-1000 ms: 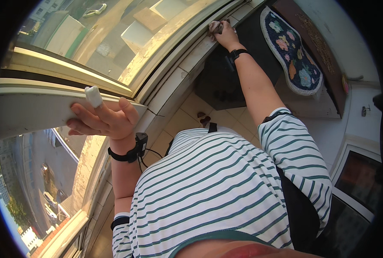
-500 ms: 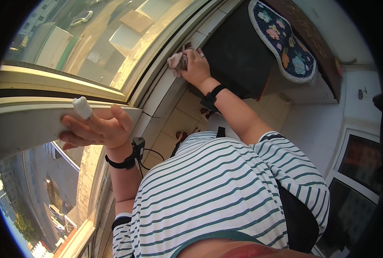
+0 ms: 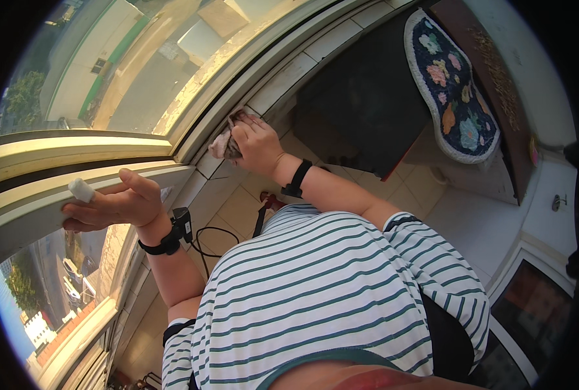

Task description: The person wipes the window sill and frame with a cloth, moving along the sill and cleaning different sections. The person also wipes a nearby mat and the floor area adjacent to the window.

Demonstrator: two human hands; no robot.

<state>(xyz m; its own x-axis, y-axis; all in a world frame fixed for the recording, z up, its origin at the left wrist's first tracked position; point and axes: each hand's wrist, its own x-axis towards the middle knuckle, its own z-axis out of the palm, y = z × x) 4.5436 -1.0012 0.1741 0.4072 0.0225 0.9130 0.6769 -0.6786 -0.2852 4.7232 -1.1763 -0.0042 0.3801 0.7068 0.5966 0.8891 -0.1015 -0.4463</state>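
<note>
My right hand (image 3: 259, 145) presses a crumpled, greyish-white rag (image 3: 222, 145) onto the tiled windowsill (image 3: 281, 84), close beside the window track. Its fingers are bent over the cloth, which bunches out at the side toward the glass. At the left, my left hand (image 3: 121, 203) lies against the pale window sash (image 3: 26, 218) with its fingers stretched out and nothing held. A white wrapping (image 3: 81, 190) covers the tip of one of its fingers. Both wrists wear black straps, and a small black device (image 3: 181, 224) with a cable sits at the left one.
A dark, flat-topped piece of furniture (image 3: 361, 107) stands against the sill. On its far right lies a navy flowered mat (image 3: 452, 91) with a white edge. Tiled floor (image 3: 234, 211) shows below the sill. Buildings and a paved yard appear outside the window.
My right hand has slid the rag along the sill, toward the sash and nearer to me. My left hand stays at the sash. The whole view has shifted somewhat.
</note>
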